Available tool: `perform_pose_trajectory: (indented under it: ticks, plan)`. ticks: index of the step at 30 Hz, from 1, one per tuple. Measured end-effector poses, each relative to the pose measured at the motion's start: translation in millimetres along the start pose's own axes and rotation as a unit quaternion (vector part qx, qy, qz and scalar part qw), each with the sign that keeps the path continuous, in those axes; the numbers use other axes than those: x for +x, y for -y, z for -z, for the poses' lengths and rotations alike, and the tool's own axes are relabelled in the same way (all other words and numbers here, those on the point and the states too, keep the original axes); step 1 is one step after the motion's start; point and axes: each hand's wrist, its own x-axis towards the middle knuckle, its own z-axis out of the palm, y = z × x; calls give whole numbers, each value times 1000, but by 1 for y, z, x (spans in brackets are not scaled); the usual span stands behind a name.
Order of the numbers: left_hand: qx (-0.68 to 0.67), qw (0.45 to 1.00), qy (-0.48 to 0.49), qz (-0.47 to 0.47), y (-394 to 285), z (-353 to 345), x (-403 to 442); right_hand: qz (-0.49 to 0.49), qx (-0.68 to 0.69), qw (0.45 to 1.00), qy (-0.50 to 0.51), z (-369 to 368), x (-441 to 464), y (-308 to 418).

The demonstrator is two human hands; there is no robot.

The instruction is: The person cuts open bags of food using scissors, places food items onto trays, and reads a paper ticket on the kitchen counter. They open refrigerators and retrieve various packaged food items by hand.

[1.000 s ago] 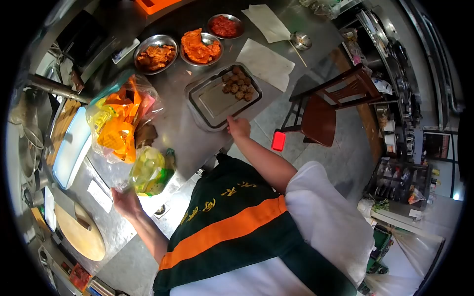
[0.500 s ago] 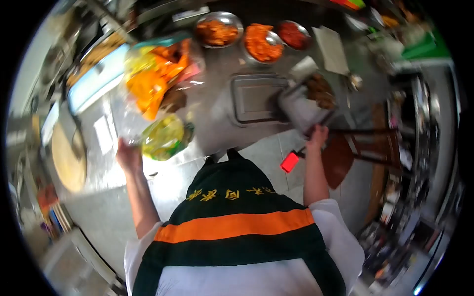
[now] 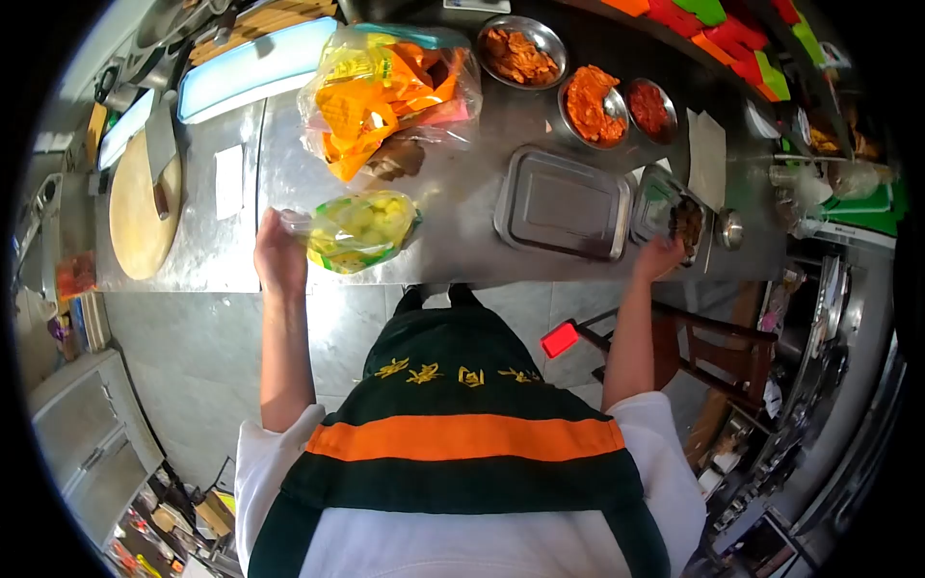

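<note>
On the counter (image 3: 457, 236), a bag (image 3: 362, 231) is clenched in the left hand (image 3: 279, 258). A tray (image 3: 654, 198) is gripped at the rim by the right hand (image 3: 660, 259), fingers curled.

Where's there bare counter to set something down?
Between the green bag and left tray; a smaller patch between the round board, paper and left hand. Crowded: around the right hand, right tray and cup; among the bowls.

The table (image 3: 453, 239) is smooth, shiny metal; the trays (image 3: 564, 204) satiny metal; the bowls (image 3: 551, 39) polished metal; the bag of green pieces (image 3: 366, 231) crinkled, glossy plastic; the apron (image 3: 462, 337) matt cloth.
</note>
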Motion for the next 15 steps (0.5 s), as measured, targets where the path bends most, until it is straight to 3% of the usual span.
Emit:
perform_pose_trajectory:
  ticks: [1,3,4,5,6,9,10,12,13,15]
  plan:
    - [19,1000,7,-17,-1,-6,-4,109,114,985,65,-13,-6,-1]
    - [37,999,5,-34,-7,-13,-14,120,206,923,301,-26,-63,147]
    - [125,990,-8,-58,-9,-16,-15,140,180,890,394,-34,-83,187]
    - [211,974,-21,-80,-11,-19,-16,255,190,827,463,-42,-102,228]
    - [215,972,-4,-98,-12,-20,-18,401,172,751,495,-58,-115,255]
    - [214,972,-7,-97,-19,-20,-24,560,154,587,564,-108,-164,290]
    - [208,973,-11,-101,-18,-16,-25,566,153,580,565,-124,-174,292]
    - [119,989,-6,-92,-15,-5,-27,632,123,492,586,-145,-189,295]
    - [113,989,-12,-97,-18,-3,-29,637,122,484,588,-149,-193,300]
    - [160,983,-17,-89,-21,0,-34,661,36,410,628,-154,-201,309]
